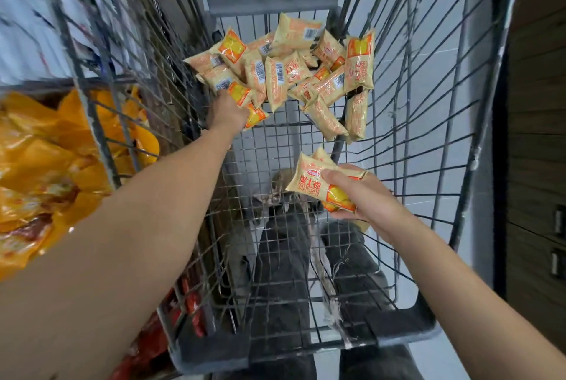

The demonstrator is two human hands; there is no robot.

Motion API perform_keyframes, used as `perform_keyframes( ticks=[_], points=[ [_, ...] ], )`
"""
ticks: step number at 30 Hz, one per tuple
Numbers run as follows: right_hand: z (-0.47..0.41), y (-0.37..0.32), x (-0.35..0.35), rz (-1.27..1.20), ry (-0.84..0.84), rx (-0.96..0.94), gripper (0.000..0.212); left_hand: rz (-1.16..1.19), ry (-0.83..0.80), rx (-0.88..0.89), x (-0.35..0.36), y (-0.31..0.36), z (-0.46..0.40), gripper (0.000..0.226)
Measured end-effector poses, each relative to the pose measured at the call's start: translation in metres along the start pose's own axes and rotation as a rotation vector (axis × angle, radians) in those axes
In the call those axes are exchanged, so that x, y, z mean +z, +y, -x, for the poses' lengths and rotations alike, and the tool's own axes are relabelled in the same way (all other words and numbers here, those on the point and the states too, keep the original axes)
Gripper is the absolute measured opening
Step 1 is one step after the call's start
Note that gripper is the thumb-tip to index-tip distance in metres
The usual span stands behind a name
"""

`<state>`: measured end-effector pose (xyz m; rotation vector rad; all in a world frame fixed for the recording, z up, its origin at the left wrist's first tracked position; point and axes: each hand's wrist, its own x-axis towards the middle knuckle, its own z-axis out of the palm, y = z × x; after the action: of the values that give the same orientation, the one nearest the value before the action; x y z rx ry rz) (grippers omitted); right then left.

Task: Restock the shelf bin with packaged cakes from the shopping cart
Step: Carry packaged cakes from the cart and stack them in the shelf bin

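Right now the packaged cakes (284, 73) sit in a loose heap at the far end of the shopping cart (428, 103), roughly 12 o'clock in frame, cream wrappers with orange print, some face up, some showing barcodes. Heap spans the cart's width, a few packs leaning on the far wire wall, two more (340, 117) sliding toward 1 o'clock on the wire floor.

Left hand (228, 114) is reached in at about 11 o'clock of the cart floor, at the near-left edge of the heap. It touches an orange-ended pack (245, 100); the fingers are buried under the wrappers, so I cannot tell whether they grip or just rest (back of the hand is all that shows).

Right hand (358, 192) is nearer, at about 3 o'clock from frame centre, above the cart floor. Fingers and thumb curl round a small stack of cake packs (312, 180), top one printed DALIYUAN, at least one more behind it.

Through the wire floor: the person's dark trousers (284, 272), at 6 o'clock.

Outside the cart at 9 o'clock, a bin of orange-yellow snack bags (39, 171), blurred. Red packets (183, 309) lower, around 7 o'clock. Dark wood-look panel (536, 134) at 3 o'clock.
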<state>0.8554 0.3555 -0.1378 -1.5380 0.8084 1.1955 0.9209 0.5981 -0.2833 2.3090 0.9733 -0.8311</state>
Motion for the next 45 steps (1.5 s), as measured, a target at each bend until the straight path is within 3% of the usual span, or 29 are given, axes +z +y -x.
perform_keyframes(
  ticks=[3, 6, 12, 16, 17, 19, 24, 30, 36, 39, 43, 45],
  points=[
    [0.007, -0.001, -0.002, 0.009, 0.010, -0.017, 0.037, 0.089, 0.113, 0.069, 0.003, 0.002, 0.031, 0.053],
    [0.028, 0.001, -0.008, 0.017, 0.014, -0.050, 0.028, 0.217, -0.060, 0.161, 0.007, -0.001, 0.084, 0.058],
    [0.093, 0.009, -0.020, 0.068, -0.014, -0.180, 0.021, 0.414, -0.345, 0.196, 0.002, -0.035, 0.208, 0.032],
    [0.150, 0.027, -0.018, 0.146, -0.021, -0.303, 0.009, 0.571, -0.446, 0.208, -0.024, -0.071, 0.309, 0.055],
    [0.164, 0.034, -0.016, 0.187, -0.031, -0.330, 0.010, 0.632, -0.431, 0.241, -0.027, -0.078, 0.331, 0.048],
    [0.193, 0.050, -0.009, 0.249, -0.056, -0.380, 0.011, 0.822, -0.317, 0.239, -0.034, -0.086, 0.370, 0.034],
    [0.267, 0.100, 0.008, 0.346, -0.138, -0.521, 0.020, 1.335, -0.005, 0.199, -0.044, -0.119, 0.482, 0.024],
    [0.353, 0.155, 0.058, 0.563, -0.313, -0.617, 0.023, 1.845, 0.348, 0.137, -0.013, -0.217, 0.637, 0.038],
    [0.436, 0.206, 0.165, 0.807, -0.654, -0.842, 0.018, 1.892, 0.920, 0.015, -0.005, -0.328, 0.745, 0.012],
    [0.466, 0.241, 0.224, 0.880, -0.808, -0.921, 0.017, 1.897, 1.136, -0.108, 0.003, -0.378, 0.777, 0.011],
    [0.501, 0.291, 0.302, 0.991, -0.956, -0.992, 0.019, 1.654, 1.335, -0.379, 0.000, -0.452, 0.807, 0.018],
    [0.519, 0.313, 0.341, 0.992, -0.994, -1.027, 0.020, 1.507, 1.419, -0.426, -0.009, -0.488, 0.824, 0.014]
  ],
)
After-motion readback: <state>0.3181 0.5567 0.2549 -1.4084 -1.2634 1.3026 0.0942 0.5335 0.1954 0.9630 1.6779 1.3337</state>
